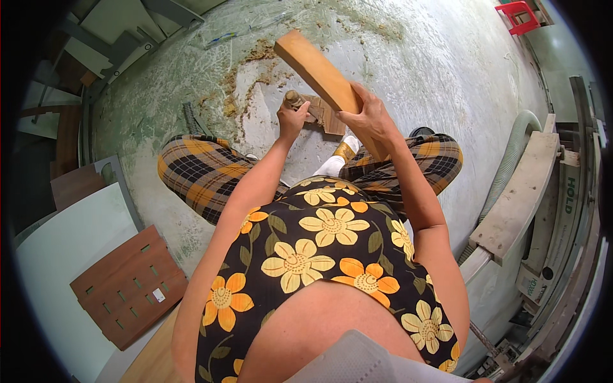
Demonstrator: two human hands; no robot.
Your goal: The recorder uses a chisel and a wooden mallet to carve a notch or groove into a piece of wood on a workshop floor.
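Observation:
My right hand [372,116] is closed around a long, squared wooden beam [315,69], thumb on the near side and fingers over the far edge. The beam slants from the upper left down toward my right thigh. My left hand [294,121] grips a brown, round-ended wooden handle [293,97]; whatever it belongs to is mostly hidden by my fingers. Beside that hand, below the beam, a brown wooden piece [329,119] is partly visible, and I cannot tell whether it joins the handle.
Shavings or dirt [260,51] lie scattered on the worn floor. At the left rests a slotted brown panel [129,287]. To the right stand a ribbed grey hose [507,172] and a machine with a pale beam [514,207]. A red stool [518,18] is far right.

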